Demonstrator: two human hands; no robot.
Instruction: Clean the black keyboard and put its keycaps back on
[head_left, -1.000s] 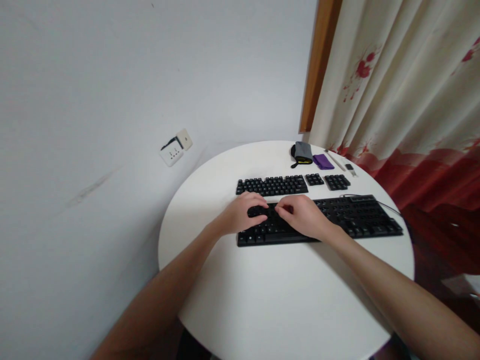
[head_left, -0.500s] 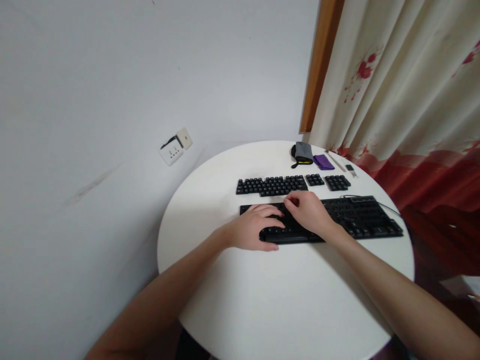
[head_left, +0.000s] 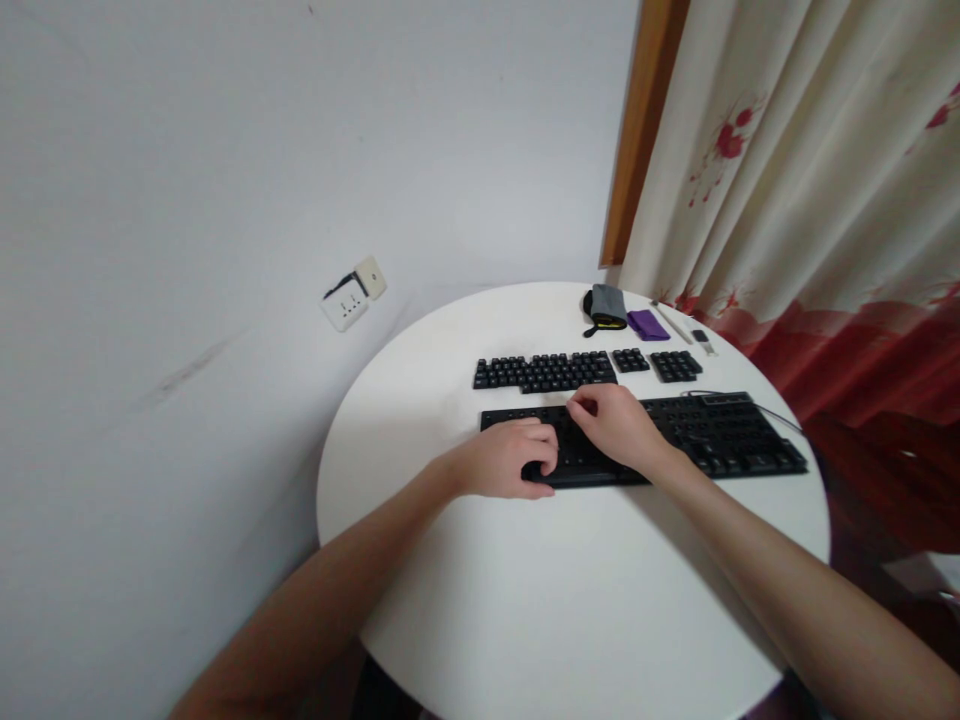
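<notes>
A black keyboard (head_left: 720, 435) lies across the round white table (head_left: 570, 600). My left hand (head_left: 506, 460) rests on its near left corner, fingers curled over the front edge and holding it. My right hand (head_left: 619, 428) lies on the keys just to the right. Its fingertips are pinched together at the keyboard's far edge, and what they pinch is hidden. Behind the keyboard, loose black keycaps are laid out in a long block (head_left: 544, 372) and two small blocks (head_left: 630, 359) (head_left: 675, 365).
At the table's far edge lie a grey pouch (head_left: 606, 306), a purple cloth (head_left: 646, 323), a thin stick-like tool (head_left: 675, 325) and a small dark item (head_left: 701, 340). A cable (head_left: 780, 415) leaves the keyboard's right end. A wall socket (head_left: 351, 295) is at left and a curtain (head_left: 787, 180) at right.
My left hand slid from the keys back to the keyboard's near left corner and curled over it. My right hand shifted up to the keyboard's far edge.
</notes>
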